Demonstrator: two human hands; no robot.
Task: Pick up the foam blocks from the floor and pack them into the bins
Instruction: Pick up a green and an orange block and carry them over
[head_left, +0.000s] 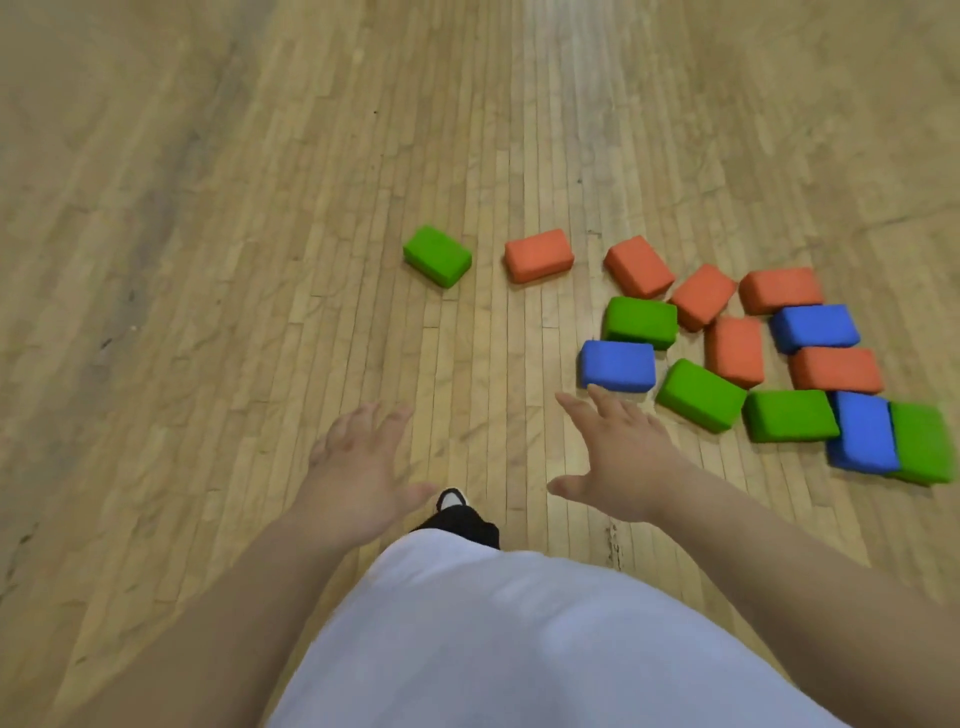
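Fourteen foam blocks (734, 352) lie on the wooden floor (234, 234), in orange, green and blue, and none of them is held. I take the near blue block (617, 365) as the reference. Most of the others are packed close together to the right of it and beyond it, many of them touching each other, and a green one (640, 322) sits just behind it. Two blocks lie apart from this group: an orange block (538, 255) beyond the blue one and a little to the left, and a lone green block (437, 255) further to the left again. The right hand (618, 457) is stretched out just in front of the near blue block, with the fingers spread and straight and nothing in it. Its fingertips reach the block's near edge, but the picture is a little blurred there, so I cannot tell if they touch it. The left hand (358, 467) is well to the left of this block, also spread flat and holding nothing, above the bare floor. In front of the block and to the left, a shoe (452, 500) shows between the two hands, above a white garment (519, 639).
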